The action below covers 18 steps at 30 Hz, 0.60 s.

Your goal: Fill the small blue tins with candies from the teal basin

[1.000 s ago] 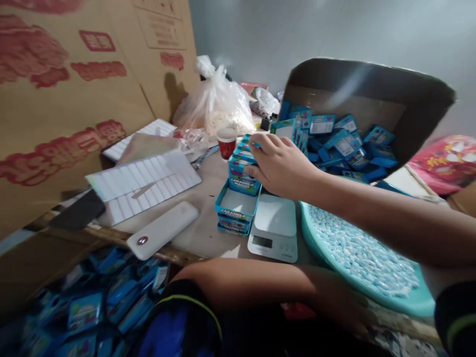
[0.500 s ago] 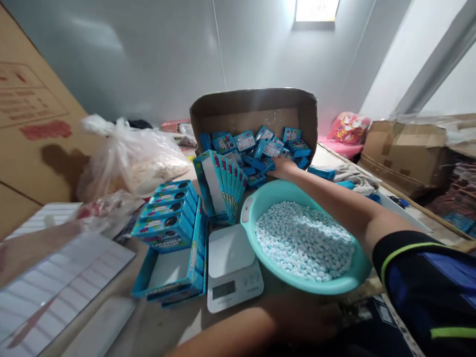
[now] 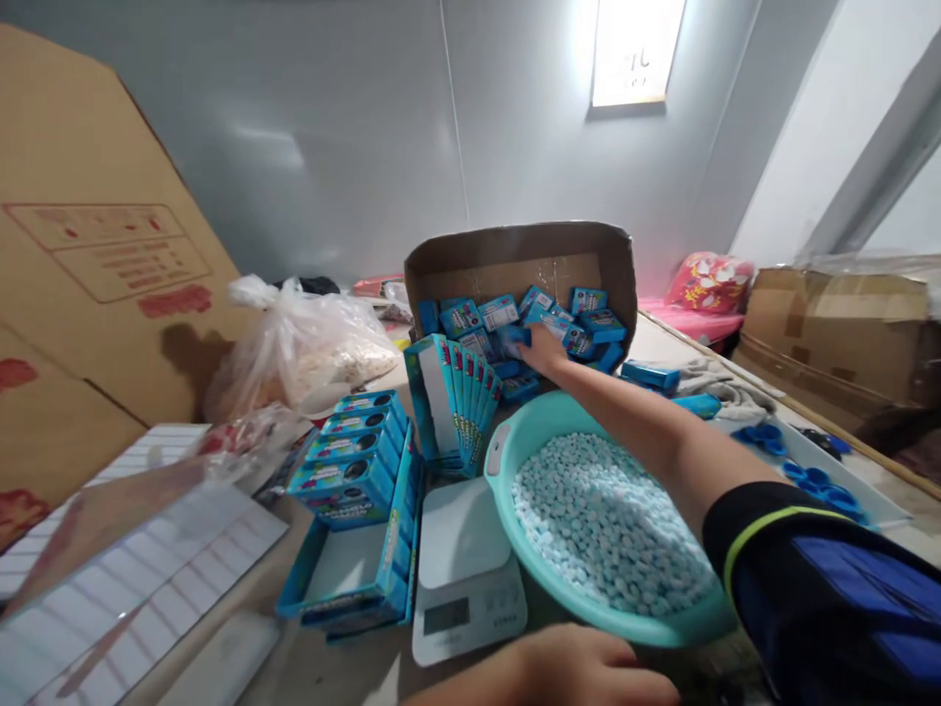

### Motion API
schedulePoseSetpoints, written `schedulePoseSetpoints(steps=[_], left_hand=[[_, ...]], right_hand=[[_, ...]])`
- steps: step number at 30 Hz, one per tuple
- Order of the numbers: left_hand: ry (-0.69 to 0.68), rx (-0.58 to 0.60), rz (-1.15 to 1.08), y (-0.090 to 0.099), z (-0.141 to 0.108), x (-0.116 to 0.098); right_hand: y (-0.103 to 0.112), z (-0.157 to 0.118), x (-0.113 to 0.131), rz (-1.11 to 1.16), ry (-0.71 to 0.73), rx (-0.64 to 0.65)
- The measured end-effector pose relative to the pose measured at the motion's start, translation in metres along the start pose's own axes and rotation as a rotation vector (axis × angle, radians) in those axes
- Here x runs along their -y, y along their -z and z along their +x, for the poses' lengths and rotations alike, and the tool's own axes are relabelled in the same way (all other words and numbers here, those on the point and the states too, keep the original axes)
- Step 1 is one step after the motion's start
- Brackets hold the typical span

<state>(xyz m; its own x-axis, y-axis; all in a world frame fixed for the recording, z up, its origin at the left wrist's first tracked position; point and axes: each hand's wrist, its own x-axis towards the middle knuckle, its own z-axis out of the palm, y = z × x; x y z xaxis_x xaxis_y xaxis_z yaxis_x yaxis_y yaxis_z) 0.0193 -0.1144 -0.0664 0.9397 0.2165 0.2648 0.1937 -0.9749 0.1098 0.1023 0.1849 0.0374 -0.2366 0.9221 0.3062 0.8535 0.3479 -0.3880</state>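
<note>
My right hand reaches over the basin into the carton, its fingers closed on a small blue box that is smeared by motion. More printed blue boxes lie loosely piled around it in the brown carton. At the bottom edge is my left hand, its fingers curled; the frame cuts it off and anything in it is hidden. Just above that hand are a white kitchen scale with a bare platform and a turquoise basin of pale blue and white tablets.
Left of the scale, an open blue display tray holds several upright boxes. Behind it stand fanned blue display cartons. A plastic bag and a large carton are left. Blue caps lie in a white tray.
My right hand has lifted slightly and shifted left within the carton, a blue box moving with it. My left hand has come further into view at the bottom. The camera view has tilted up.
</note>
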Motion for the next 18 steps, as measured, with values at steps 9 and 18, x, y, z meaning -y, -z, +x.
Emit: schedulePoseSetpoints(steps=[9, 18], left_hand=[[0.861, -1.197, -0.4, 0.095, 0.028, 0.054], [0.923, -1.025, -0.827, 0.068, 0.045, 0.103]], right_hand=[[0.071, -0.169, -0.035, 1.195, -0.001, 0.189], [0.065, -0.206, -0.072, 0.194, -0.077, 0.555]])
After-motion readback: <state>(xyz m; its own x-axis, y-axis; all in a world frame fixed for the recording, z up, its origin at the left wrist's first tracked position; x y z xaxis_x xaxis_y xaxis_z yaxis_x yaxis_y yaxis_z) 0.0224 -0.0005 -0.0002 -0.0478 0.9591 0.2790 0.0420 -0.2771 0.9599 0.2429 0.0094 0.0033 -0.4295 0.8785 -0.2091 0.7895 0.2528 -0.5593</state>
